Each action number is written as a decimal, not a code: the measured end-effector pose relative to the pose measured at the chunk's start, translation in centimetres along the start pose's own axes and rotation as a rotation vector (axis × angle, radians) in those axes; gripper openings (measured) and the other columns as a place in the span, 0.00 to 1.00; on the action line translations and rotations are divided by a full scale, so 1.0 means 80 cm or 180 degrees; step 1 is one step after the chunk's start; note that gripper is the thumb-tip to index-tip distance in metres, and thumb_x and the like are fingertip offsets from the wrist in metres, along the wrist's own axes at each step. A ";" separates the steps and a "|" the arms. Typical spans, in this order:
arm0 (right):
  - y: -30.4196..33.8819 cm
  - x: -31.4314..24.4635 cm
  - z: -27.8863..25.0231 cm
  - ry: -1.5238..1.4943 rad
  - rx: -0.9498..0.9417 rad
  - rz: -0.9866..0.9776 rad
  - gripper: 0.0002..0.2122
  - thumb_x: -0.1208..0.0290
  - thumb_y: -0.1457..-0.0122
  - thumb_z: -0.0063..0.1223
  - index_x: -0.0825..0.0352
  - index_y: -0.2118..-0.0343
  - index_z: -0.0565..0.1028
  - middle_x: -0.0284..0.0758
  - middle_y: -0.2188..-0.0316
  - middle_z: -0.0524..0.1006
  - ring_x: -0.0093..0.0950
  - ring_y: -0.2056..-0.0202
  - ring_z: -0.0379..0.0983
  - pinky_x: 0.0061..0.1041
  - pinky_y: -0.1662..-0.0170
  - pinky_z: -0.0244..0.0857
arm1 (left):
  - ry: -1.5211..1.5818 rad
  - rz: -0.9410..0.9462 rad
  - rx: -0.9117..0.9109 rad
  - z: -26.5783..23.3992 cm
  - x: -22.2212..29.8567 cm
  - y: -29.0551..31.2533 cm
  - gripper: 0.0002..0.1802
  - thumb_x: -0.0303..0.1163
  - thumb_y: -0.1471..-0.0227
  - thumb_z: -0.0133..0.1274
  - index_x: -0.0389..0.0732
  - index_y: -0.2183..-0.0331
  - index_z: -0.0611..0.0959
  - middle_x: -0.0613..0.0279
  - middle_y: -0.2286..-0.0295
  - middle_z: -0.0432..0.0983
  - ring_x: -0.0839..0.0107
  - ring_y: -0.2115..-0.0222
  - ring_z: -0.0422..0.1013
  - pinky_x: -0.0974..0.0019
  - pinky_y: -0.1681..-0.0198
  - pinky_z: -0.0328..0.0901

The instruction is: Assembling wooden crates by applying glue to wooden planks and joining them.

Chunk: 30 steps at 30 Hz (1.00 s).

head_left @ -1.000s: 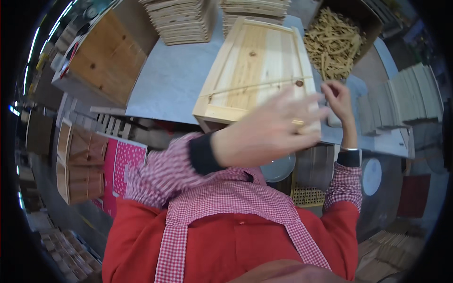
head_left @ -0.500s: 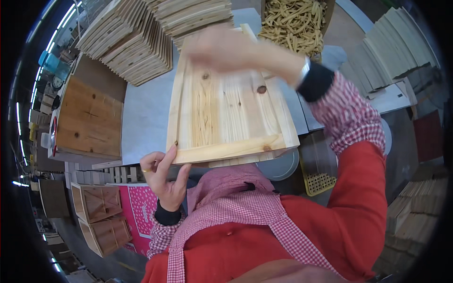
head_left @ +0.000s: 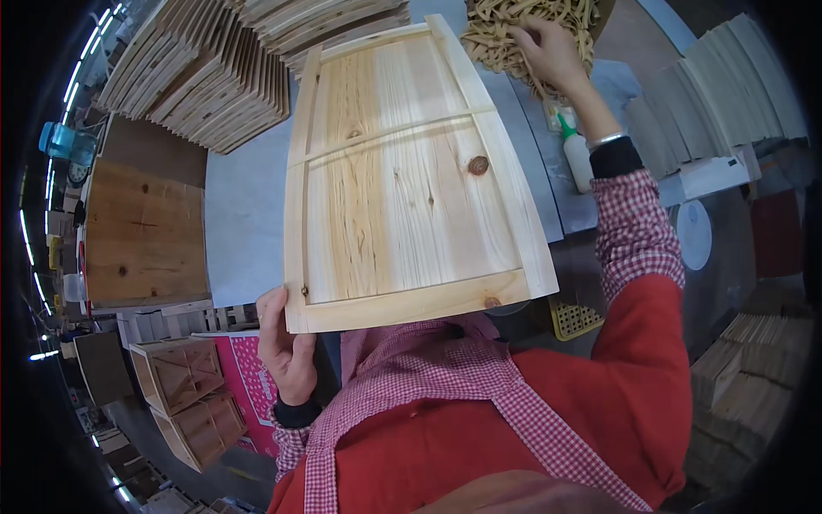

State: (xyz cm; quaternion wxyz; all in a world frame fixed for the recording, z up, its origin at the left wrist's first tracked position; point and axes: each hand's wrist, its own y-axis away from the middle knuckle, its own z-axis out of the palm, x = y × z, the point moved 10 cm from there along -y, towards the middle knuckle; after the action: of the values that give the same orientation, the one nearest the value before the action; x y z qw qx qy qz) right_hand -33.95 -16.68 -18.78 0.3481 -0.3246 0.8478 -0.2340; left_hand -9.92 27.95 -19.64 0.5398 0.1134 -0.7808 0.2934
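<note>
A pale wooden panel (head_left: 402,188) with a raised frame and one cross slat lies on the grey worktable (head_left: 240,214), its near end hanging over the table edge. My left hand (head_left: 285,347) grips the panel's near left corner from below. My right hand (head_left: 552,47) reaches far forward into a box of thin wooden strips (head_left: 514,34), fingers closed among them; whether it holds a strip I cannot tell. A white glue bottle with a green tip (head_left: 578,154) stands just under my right wrist.
Stacks of wooden slats (head_left: 205,77) fill the back left of the table, more light boards (head_left: 728,94) sit at the right. A brown wooden box (head_left: 145,231) stands left of the table. Small crates (head_left: 184,394) rest on the floor at lower left.
My right hand has moved from over the panel's far end forward into the box of strips. My left hand shifted up to grip the panel's near corner.
</note>
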 end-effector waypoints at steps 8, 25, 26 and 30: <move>0.072 0.152 0.079 0.1813 -0.1329 0.1531 0.12 0.66 0.51 0.54 0.67 0.67 0.79 0.45 0.68 0.79 0.40 0.65 0.78 0.38 0.61 0.70 | 0.0177 0.0579 -0.0369 0.008 0.009 -0.012 0.24 0.28 0.49 0.53 0.36 0.49 0.72 0.45 0.48 0.62 0.57 0.48 0.63 0.59 0.45 0.57; -0.019 -0.024 -0.068 -0.0535 -0.0104 0.0069 0.08 0.70 0.47 0.55 0.68 0.71 0.70 0.33 0.79 0.73 0.25 0.76 0.71 0.25 0.71 0.64 | -0.0446 0.1150 -0.0418 -0.008 0.054 -0.019 0.36 0.32 0.49 0.54 0.28 0.43 0.61 0.43 0.43 0.59 0.54 0.43 0.59 0.55 0.40 0.51; -0.013 -0.082 -0.082 -0.1299 -0.0215 -0.0148 0.07 0.73 0.46 0.55 0.69 0.72 0.68 0.29 0.82 0.71 0.20 0.78 0.68 0.18 0.73 0.61 | -0.0858 0.1458 -0.0347 -0.006 0.077 -0.022 0.38 0.32 0.52 0.57 0.28 0.43 0.62 0.42 0.43 0.58 0.52 0.43 0.58 0.55 0.40 0.51; 0.090 -0.347 -0.106 -0.1206 -0.0978 -0.1596 0.05 0.78 0.45 0.53 0.68 0.69 0.69 0.33 0.78 0.70 0.24 0.75 0.68 0.22 0.72 0.61 | -0.1529 0.2484 -0.0026 0.035 0.182 -0.019 0.42 0.30 0.62 0.66 0.31 0.45 0.66 0.41 0.45 0.61 0.51 0.43 0.59 0.53 0.40 0.53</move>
State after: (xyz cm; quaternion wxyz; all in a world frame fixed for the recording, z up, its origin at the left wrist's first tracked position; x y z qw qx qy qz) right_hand -27.88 9.44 -5.61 0.3781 -0.6090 0.6873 -0.1175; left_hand -17.05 27.16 -6.59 0.1930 -0.1265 -0.8693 0.4371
